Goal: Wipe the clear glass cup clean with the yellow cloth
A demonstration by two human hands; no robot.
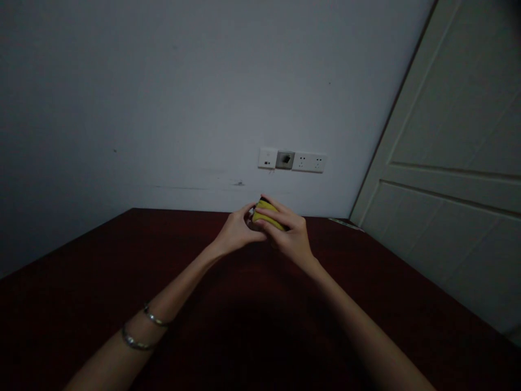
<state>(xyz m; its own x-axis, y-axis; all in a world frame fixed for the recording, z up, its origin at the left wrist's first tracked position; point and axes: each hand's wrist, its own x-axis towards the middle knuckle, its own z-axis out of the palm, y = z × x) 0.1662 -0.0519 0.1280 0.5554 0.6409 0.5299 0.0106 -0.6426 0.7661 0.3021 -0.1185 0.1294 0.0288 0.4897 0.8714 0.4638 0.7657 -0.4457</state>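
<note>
My right hand (290,231) grips a yellow cloth (268,213), which shows between its fingers and looks folded. Just left of it, my left hand (239,228) is curved around a small, dark, glassy-looking object (249,220), mostly hidden by the fingers and the cloth. The yellow cloth presses against or overlaps that object's right side. Both hands meet above the far part of a dark red table (171,260). Dim light leaves the glassy object's kind unclear.
Behind the table rises a pale wall (183,108) with a row of sockets (309,162) and a grey outlet (285,159). A panelled white door (451,163) stands along the right side. A thin flat strip (345,223) lies at the far right table corner.
</note>
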